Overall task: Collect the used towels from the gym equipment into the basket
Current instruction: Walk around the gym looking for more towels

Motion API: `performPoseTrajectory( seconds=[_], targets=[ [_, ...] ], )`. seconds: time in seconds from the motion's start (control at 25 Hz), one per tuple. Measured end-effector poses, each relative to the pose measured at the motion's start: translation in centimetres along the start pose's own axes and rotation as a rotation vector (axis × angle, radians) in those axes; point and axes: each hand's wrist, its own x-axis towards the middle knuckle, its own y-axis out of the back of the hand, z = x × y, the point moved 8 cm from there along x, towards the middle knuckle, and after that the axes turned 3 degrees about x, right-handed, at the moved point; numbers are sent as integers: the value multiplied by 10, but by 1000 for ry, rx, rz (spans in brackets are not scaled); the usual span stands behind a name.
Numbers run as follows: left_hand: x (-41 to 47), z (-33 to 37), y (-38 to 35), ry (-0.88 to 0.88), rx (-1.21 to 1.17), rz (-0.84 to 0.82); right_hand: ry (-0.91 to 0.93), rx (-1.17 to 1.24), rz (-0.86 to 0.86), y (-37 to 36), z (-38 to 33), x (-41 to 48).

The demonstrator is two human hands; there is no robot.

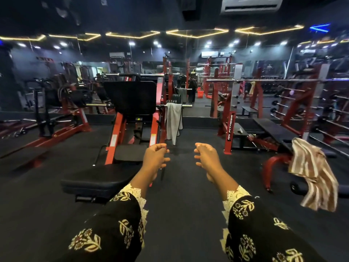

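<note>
A grey towel (173,121) hangs over the chrome bar on the right side of the red leg press machine (132,110), straight ahead. A brown and white striped towel (313,173) is draped over the end of the black incline bench (272,129) at the right. My left hand (155,157) and my right hand (206,157) are stretched forward side by side above the floor, fingers loosely curled and apart, holding nothing. Both are short of the grey towel. An orange basket (200,93) shows small in the mirror far behind.
A mirror wall runs across the back and repeats the room. Red racks with barbells (309,103) stand at the right, more red machines (56,118) at the left. A black padded seat (98,179) lies low at my left. Dark rubber floor runs between the machines.
</note>
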Motion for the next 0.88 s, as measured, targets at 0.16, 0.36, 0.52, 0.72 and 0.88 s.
performPoseTrajectory(
  seconds=[0.16, 0.36, 0.52, 0.72, 0.88],
  targets=[
    [140, -3, -15, 12, -17, -5, -39, 23, 7, -48, 10, 131],
    [320, 25, -45, -10, 11, -32, -50, 23, 27, -102, -4, 296],
    [435, 18, -71, -3, 49, -67, -58, 4, 24, -129, 12, 408],
    [605, 1, -114, -10, 35, -77, -63, -11, 39, -159, 47, 579],
    [739, 2, -148, 12, 34, -58, -76, -19, 38, -184, 45, 724]
  ],
)
